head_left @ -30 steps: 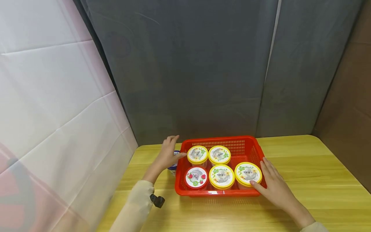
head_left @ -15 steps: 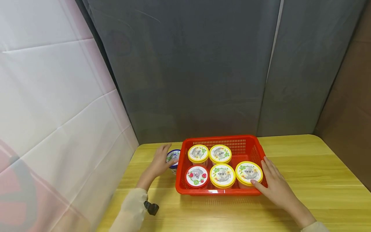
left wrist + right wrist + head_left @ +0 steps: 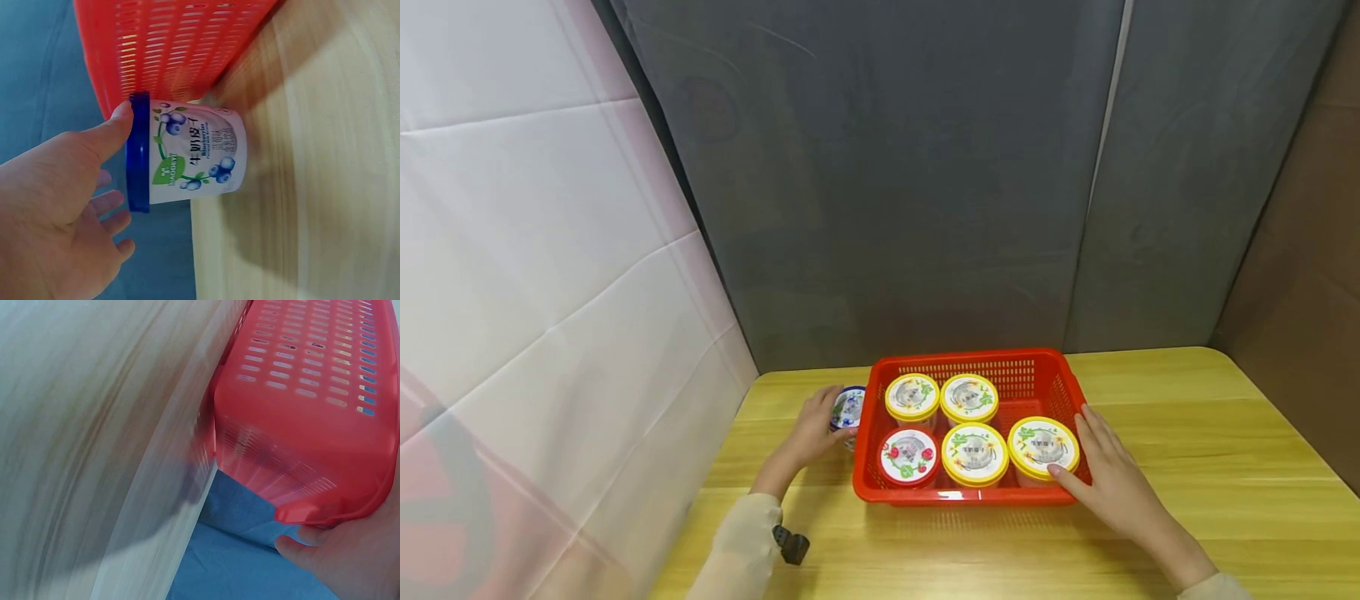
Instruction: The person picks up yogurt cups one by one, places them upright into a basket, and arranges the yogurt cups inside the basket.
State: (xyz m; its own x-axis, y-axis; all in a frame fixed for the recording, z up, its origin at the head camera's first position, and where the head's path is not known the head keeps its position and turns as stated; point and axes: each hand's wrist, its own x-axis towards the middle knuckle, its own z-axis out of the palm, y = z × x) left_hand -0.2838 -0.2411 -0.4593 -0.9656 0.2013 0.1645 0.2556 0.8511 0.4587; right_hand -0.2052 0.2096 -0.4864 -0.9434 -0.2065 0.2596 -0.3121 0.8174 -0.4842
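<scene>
My left hand [image 3: 811, 427] is at a tub with a dark blue lid [image 3: 139, 153] and blueberries printed on its white side [image 3: 197, 150]. Its thumb presses the lid's edge, with the other fingers reaching round the far side, partly hidden. The tub stands upright on the table, just left of the red basket [image 3: 977, 495]. At the basket's right end, my right hand [image 3: 1112, 483] holds the rim, thumb inside by a yellow-lidded tub [image 3: 1043, 445] and fingers along the outside. The basket also bears a red-lidded tub [image 3: 908, 457] and more yellow-lidded tubs [image 3: 974, 455].
The wood-grain table [image 3: 1195, 433] stretches to both sides of the basket. Behind it rises a dark grey curtain [image 3: 880, 183]. A white panel [image 3: 550, 250] borders the left, a brown one [image 3: 1300, 250] the right. The basket's back right part shows its bare floor.
My left hand has come down and left from beside the basket's rim onto the blue-lidded tub, its thumb and fingers closing round the lid. The right hand stays at the basket.
</scene>
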